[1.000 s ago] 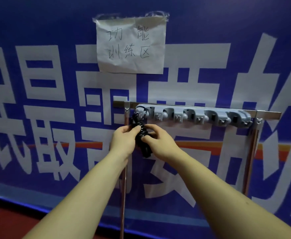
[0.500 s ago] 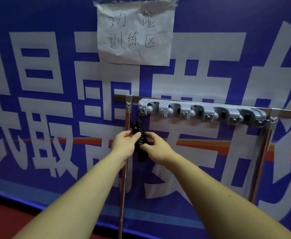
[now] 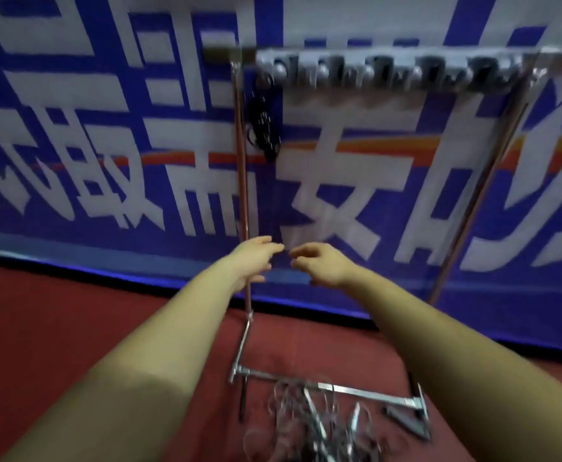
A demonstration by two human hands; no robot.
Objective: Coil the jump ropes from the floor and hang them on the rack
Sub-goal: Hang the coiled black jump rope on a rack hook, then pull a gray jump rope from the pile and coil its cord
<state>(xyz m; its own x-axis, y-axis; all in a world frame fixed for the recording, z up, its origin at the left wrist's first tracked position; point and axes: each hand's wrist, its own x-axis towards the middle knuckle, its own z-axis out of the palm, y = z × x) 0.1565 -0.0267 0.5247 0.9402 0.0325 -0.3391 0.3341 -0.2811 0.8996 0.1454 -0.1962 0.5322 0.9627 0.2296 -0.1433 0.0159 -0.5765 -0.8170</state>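
Both hands have let go — the left hand (image 3: 254,260) and right hand (image 3: 319,263) hang loosely spread, empty, while the coiled black rope (image 3: 263,128) dangles from the rack (image 3: 389,66); the tangled ropes (image 3: 313,425) on the floor come next, I'd say

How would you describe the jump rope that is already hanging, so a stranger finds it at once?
Find the grey hook rail on top of the metal rack. Under its leftmost hook hangs a black coiled jump rope. The other hooks look empty, and the remaining ropes lie tangled on the red floor.
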